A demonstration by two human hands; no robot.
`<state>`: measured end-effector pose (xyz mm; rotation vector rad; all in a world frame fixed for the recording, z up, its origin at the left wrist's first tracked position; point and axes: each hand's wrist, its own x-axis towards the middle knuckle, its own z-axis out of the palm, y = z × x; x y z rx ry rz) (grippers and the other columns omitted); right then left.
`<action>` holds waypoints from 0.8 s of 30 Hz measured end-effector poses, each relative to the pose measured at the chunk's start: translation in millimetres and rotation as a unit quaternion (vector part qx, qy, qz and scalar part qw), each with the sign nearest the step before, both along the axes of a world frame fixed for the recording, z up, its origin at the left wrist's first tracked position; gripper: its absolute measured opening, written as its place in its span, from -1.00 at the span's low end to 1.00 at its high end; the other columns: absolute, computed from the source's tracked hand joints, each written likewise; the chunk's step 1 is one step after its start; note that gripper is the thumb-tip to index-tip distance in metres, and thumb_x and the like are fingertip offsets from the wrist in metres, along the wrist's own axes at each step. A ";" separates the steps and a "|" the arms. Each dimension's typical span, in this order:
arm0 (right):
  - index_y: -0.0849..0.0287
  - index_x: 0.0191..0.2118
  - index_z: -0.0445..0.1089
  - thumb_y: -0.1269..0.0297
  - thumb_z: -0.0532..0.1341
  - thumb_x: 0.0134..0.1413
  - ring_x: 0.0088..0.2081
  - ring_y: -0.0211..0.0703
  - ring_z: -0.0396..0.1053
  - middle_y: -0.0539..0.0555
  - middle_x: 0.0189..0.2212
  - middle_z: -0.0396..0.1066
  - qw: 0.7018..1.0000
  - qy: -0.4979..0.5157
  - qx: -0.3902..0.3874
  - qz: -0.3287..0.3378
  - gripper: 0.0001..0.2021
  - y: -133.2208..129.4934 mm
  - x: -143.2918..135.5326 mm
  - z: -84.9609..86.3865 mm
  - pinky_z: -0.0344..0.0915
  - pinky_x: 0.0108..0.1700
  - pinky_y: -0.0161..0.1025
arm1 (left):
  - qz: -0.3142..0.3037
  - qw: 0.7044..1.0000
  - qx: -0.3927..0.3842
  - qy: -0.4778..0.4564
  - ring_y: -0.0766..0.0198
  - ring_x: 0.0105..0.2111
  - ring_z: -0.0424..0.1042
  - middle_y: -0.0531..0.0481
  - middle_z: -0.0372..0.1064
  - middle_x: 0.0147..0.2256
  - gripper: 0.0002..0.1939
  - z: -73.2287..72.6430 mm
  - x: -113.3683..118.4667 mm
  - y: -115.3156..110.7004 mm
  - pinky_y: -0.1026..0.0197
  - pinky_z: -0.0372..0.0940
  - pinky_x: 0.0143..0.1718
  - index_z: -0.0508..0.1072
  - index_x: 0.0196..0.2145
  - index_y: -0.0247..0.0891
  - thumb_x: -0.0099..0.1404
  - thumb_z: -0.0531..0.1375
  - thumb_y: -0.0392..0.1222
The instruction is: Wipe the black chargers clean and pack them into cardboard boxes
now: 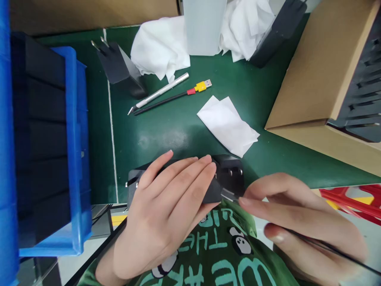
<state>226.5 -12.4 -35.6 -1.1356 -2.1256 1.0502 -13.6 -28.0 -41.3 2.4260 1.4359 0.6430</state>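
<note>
My left hand [166, 210] lies over a black power adapter [213, 193] near the table's front edge, its fingers closed along the top and its thumb below. Metal prongs stick out of the adapter's left end. Just behind it sits another black adapter [230, 169] with short metal prongs. My right hand [303, 218] pinches a cable plug [229, 195] whose metal end is at the adapter's right side. Whether the plug is inside the adapter I cannot tell. From this hand a thin black cable [336, 251] trails off to the lower right.
A blue bin [77, 159] holding black blocks stands left; an open cardboard box [309, 67] with black adapters stands right. Behind my hands lie a craft knife [163, 90], a USB cable [178, 96], folded white paper [229, 125], a cloth [160, 47] and a standing adapter [116, 63].
</note>
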 end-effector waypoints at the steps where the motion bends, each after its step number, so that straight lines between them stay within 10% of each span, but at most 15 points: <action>1: 0.03 -0.01 0.42 0.28 0.14 0.31 -0.30 -0.31 0.50 0.06 -0.23 0.45 0.998 0.042 -0.042 0.020 -0.80 0.7 -1.4 1.4 0.44 -0.35 -0.46 | 0.000 1.000 0.000 0.002 0.15 0.05 0.45 -0.12 0.49 0.06 -0.56 -0.2 0.0 0.1 -0.01 0.16 0.28 0.42 0.09 -0.41 0.29 0.32 -0.22; 10: 0.07 -0.34 0.23 0.51 0.12 0.09 -0.51 -0.26 0.34 0.03 -0.46 0.36 0.987 0.115 -0.074 -0.081 -0.85 -6.4 -16.2 1.3 0.29 -0.53 -0.34 | 0.003 1.000 0.011 -0.007 0.13 0.02 0.49 -0.13 0.50 0.03 -0.57 -0.9 -1.3 -0.3 -0.03 0.21 0.24 0.44 0.05 -0.43 0.26 0.34 -0.24; 24: 0.12 -0.33 0.23 0.63 0.14 0.00 -0.50 -0.36 0.35 0.00 -0.44 0.36 0.994 0.076 -0.081 -0.013 -0.77 9.8 -19.8 13.3 0.33 -0.49 -0.42 | 0.008 1.000 0.012 -0.020 0.12 -0.01 0.50 -0.16 0.51 0.02 -0.60 -1.6 1.2 0.1 -0.02 0.22 0.22 0.45 0.04 -0.44 0.27 0.32 -0.29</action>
